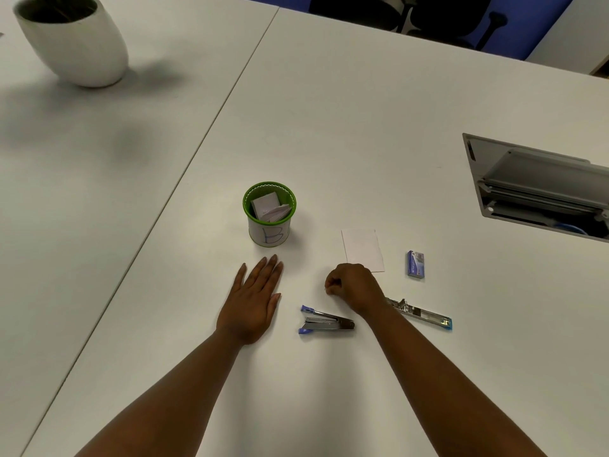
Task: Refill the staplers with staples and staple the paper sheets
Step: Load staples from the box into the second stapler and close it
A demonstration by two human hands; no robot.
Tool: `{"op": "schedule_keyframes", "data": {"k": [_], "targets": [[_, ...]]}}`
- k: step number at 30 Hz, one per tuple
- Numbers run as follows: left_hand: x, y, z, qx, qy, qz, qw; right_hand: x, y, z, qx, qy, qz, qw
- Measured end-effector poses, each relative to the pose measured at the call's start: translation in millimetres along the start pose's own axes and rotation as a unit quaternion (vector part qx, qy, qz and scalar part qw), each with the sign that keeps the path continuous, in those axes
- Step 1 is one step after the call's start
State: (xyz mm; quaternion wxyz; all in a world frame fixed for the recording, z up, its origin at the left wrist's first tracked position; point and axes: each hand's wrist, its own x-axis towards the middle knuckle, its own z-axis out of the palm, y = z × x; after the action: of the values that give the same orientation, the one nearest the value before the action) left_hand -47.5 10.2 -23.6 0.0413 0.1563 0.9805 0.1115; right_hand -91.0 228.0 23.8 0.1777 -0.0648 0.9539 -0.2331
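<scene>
A small stapler with purple tips (324, 322) lies on the white table between my hands. A second stapler (423, 314), swung open flat with a blue end, lies to the right, partly under my right wrist. My right hand (354, 286) hovers with curled fingers pinching something small and shiny, probably staples. A white paper sheet (362, 249) lies just beyond it. The purple staple box (415, 264) sits further right. My left hand (253, 300) rests flat on the table, fingers straight.
A green mesh cup (269, 214) marked "B" holds folded papers, just beyond my left hand. An open cable hatch (540, 189) is set in the table at right. A white plant pot (74, 41) stands far left. Dark chairs stand beyond the far edge.
</scene>
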Motion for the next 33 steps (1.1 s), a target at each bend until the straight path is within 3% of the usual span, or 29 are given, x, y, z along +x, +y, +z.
{"op": "schedule_keyframes", "data": {"k": [8, 18, 20, 24, 33], "targets": [[0.5, -0.6, 1.7, 0.004, -0.003, -0.002, 1.0, -10.1, 2.9, 16.2, -0.18, 0.023, -0.102, 0.978], [0.6, -1.2, 1.9, -0.008, -0.004, -0.001, 1.0, -10.9, -0.9, 19.2, -0.259, 0.006, -0.121, 0.958], [0.5, -1.2, 1.7, -0.007, -0.004, 0.0, 1.0, -10.4, 1.0, 18.4, -0.23, 0.009, -0.109, 0.967], [0.3, -1.0, 1.9, -0.006, -0.001, -0.001, 1.0, -9.1, 6.3, 8.1, -0.031, 0.031, -0.027, 0.999], [0.6, -0.4, 1.6, -0.002, -0.003, -0.002, 1.0, 0.1, -26.1, -22.8, 0.2, 0.061, -0.024, 0.978]]}}
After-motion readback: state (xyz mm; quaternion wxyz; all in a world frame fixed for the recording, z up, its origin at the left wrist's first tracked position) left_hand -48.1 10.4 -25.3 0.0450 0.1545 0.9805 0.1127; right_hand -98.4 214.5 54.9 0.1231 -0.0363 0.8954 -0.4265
